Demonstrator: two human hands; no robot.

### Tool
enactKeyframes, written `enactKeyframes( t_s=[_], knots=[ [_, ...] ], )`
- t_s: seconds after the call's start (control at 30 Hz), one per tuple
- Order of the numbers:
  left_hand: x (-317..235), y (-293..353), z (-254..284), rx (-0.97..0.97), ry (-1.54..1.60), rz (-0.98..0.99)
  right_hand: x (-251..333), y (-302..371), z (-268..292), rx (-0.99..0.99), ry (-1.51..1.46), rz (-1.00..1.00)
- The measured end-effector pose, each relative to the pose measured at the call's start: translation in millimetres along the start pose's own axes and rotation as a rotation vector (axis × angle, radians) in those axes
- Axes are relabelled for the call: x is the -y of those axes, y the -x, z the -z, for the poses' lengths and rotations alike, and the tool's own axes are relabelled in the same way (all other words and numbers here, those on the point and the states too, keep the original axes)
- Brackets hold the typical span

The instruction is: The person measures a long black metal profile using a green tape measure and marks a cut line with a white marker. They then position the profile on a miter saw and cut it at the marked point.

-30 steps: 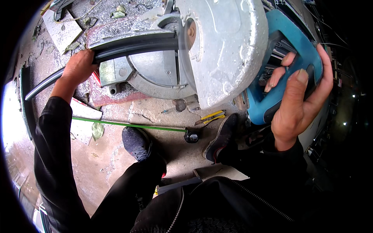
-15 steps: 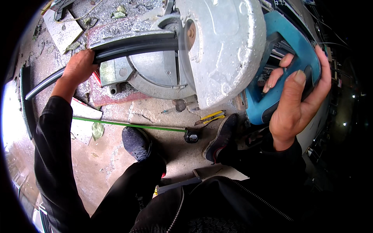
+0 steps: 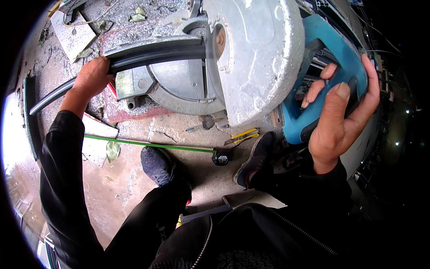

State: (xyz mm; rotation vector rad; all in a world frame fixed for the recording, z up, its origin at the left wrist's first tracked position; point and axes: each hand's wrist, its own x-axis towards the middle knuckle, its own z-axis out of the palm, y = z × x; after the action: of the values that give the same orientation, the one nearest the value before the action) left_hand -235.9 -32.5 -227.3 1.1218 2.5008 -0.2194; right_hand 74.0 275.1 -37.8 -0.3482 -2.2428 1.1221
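Note:
My left hand (image 3: 92, 77) is closed around a long dark profile (image 3: 156, 54), which lies across the bed of a miter saw (image 3: 179, 83). The profile's free end sticks out to the left past my wrist, and its right end disappears behind the saw's blade guard (image 3: 260, 54). My right hand (image 3: 336, 116) wraps around the saw's blue handle (image 3: 293, 119), thumb along the near side and fingertips showing through the handle's opening. The big grey guard is dusted with pale chips and hides most of the blade.
A tape measure (image 3: 220, 158) with its green blade (image 3: 148, 144) pulled out lies before my shoes. Beside my right shoe (image 3: 255, 161) rests a yellow utility knife (image 3: 244, 135). Metal shavings, leaves and a white board (image 3: 74, 36) litter the floor at the far left.
The blue handle, the guard and my right hand have shifted very slightly to the left. My left hand and the profile look the same.

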Motion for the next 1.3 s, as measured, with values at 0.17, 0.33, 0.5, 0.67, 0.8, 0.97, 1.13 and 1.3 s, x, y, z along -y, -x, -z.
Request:
enactKeyframes(
  t_s=[0.17, 0.33, 0.5, 0.67, 0.8, 0.97, 1.13, 1.3],
  knots=[
    [0, -1, 0, 0.003, 0.008, 0.004, -2, 0, 2, 0.003, 0.005, 0.012],
    [-3, 0, 1, -0.005, 0.015, -0.002, -1, 1, 1, -0.010, -0.001, -0.001],
    [-1, 1, 0, -0.003, 0.019, 0.001, 0, 1, 0, -0.003, -0.008, -0.003],
    [5, 3, -4, -0.041, 0.023, -0.033, 1, 3, -3, -0.014, -0.031, -0.027],
    [11, -4, -15, -0.042, 0.043, -0.028, -4, 6, -5, -0.033, -0.085, -0.027],
    [45, -15, -50, -0.204, 0.098, -0.126, -11, 3, 4, -0.046, 0.005, 0.035],
    [80, -20, -93, -0.267, 0.047, -0.089, -16, 5, 1, -0.075, -0.038, 0.051],
    [90, -31, -128, -0.361, 0.116, -0.210, -14, 12, 5, -0.097, 0.006, 0.055]
  ],
)
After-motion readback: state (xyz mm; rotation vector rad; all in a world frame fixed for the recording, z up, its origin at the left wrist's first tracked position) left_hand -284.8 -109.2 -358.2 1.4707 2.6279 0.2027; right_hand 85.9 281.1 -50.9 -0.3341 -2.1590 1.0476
